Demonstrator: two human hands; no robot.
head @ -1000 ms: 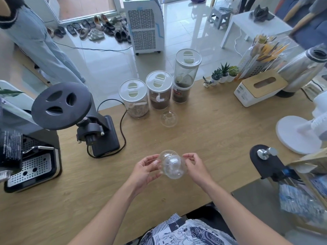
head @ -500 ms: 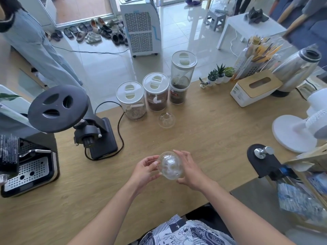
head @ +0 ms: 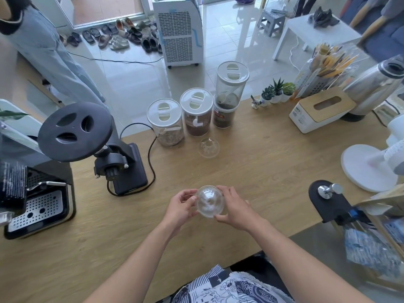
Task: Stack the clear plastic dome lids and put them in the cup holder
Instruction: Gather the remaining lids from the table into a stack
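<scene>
Clear plastic dome lids [head: 210, 201] are held just above the wooden table [head: 251, 171], near its front edge. My left hand [head: 180, 207] grips their left side and my right hand [head: 235, 207] wraps around their right side. I cannot tell how many lids are nested there. Another clear dome lid [head: 208, 147] lies alone on the table farther back, in front of the jars. A wooden rack [head: 384, 206] with clear sleeves at the right edge may be the cup holder, but I cannot tell.
Three lidded jars [head: 197, 112] stand at the back. A black grinder [head: 91, 141] and an espresso machine [head: 32, 204] fill the left. A tamper on a black mat [head: 328, 193], a white fan base [head: 367, 165], a tissue box [head: 317, 110] and a steel kettle [head: 376, 84] sit on the right.
My right hand has closed further around the lids' right side. The lids and both hands stay in nearly the same spot; the camera has tilted slightly.
</scene>
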